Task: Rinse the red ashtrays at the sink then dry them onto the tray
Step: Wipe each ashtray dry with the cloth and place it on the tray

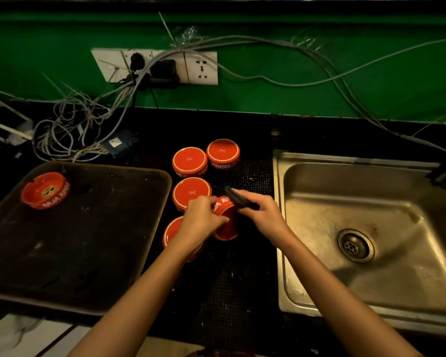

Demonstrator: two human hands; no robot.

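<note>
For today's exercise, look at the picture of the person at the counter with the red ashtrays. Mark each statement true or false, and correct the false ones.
1. One ashtray on the tray lies right way up in the tray. True.
2. Water is running into the sink. False: no water stream shows and the basin holds no ashtray.
3. The left hand grips the held ashtray over the counter. True.
4. The right hand is empty. False: it holds a dark cloth against the ashtray.
5. The ashtrays on the mat rest bottom up. True.
</note>
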